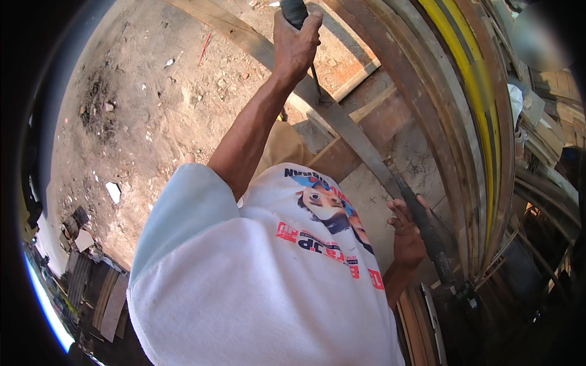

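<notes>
My left hand is raised at the top of the view, closed round the bulbous black handle of a tool. A thin dark shaft runs down from that handle to a long wooden plank. The plank slants from the upper left towards my right hand, which is lower at the right. Its bent fingers lie round a long, dark, rod-like tool, partly hidden by it. The narrow tip of this tool lies by the plank's near end; its exact kind cannot be made out.
Several long boards curve along the right, with a yellow-and-grey strip among them. Wooden frame pieces lie beneath the plank. Dirt ground with debris spreads out at left. Scrap wood is heaped at lower left.
</notes>
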A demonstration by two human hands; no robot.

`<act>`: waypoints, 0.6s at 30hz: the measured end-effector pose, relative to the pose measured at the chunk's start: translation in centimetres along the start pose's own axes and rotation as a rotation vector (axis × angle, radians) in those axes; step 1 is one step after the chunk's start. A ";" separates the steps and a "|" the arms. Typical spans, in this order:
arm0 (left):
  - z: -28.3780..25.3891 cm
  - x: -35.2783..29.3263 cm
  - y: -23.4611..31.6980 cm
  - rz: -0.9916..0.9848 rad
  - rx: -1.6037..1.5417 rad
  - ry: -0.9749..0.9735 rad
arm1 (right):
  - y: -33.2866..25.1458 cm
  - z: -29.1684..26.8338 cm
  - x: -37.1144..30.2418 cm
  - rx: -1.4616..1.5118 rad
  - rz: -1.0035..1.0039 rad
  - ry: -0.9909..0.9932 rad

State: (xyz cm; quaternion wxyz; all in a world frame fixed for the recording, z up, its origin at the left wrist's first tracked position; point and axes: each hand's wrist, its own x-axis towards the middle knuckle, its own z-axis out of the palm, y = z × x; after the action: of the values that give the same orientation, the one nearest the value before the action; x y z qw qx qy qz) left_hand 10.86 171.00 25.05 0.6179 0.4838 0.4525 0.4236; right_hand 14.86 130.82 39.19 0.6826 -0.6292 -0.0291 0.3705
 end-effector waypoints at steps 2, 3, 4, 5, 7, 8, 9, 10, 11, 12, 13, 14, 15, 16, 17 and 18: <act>0.3 -0.6 0.2 0.044 -0.139 -0.004 | -0.4 0.9 0.7 0.120 0.076 0.052; 0.2 -0.8 0.3 0.066 -0.209 -0.002 | -0.5 0.6 1.1 0.112 0.138 0.077; 0.2 -0.8 0.4 0.005 -0.209 -0.028 | -0.5 0.5 1.5 0.104 0.198 0.106; -0.1 -0.8 0.6 -0.048 -0.209 -0.046 | -0.1 0.2 2.0 -0.069 0.212 0.090; -0.6 -0.3 -0.2 -0.090 -0.255 -0.108 | 0.7 -0.1 3.3 -0.419 0.237 0.051; -1.1 -0.1 -1.5 -0.074 -0.295 -0.148 | 0.3 0.9 4.0 -0.433 0.203 0.040; -1.6 0.1 -2.7 -0.058 -0.335 -0.188 | -0.8 2.8 4.8 -0.447 0.168 0.028; -1.9 -0.1 -2.8 -0.072 -0.298 -0.205 | -2.0 4.9 5.2 -0.461 0.132 0.029; -2.2 -0.3 -2.6 -0.071 -0.260 -0.217 | -3.2 7.0 5.9 -0.486 0.033 0.002; -2.4 -0.1 -2.5 -0.073 -0.224 -0.232 | -4.1 8.9 6.7 -0.536 -0.106 -0.033; -2.6 -0.1 -3.2 -0.005 -0.222 -0.260 | -4.8 10.3 7.6 -0.577 -0.247 -0.073; -2.8 0.0 -3.3 -0.016 -0.203 -0.260 | -5.7 11.4 8.9 -0.559 -0.282 -0.129; -2.9 0.0 -3.1 -0.027 -0.184 -0.260 | -6.6 12.2 10.5 -0.541 -0.317 -0.185; -3.0 -0.1 -3.0 -0.046 -0.169 -0.267 | -7.5 13.4 11.6 -0.527 -0.350 -0.230; -3.2 0.0 -3.4 -0.020 -0.127 -0.266 | -8.5 15.2 12.6 -0.702 -0.346 -0.190; -3.3 0.0 -3.4 -0.015 -0.095 -0.266 | -9.7 17.2 13.8 -0.877 -0.341 -0.156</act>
State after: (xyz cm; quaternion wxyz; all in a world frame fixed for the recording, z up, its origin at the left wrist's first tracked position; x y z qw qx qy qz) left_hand 7.94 171.09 21.31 0.6977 0.5024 0.3497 0.3722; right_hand 20.72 153.35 45.38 0.3993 -0.8145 -0.3371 0.2521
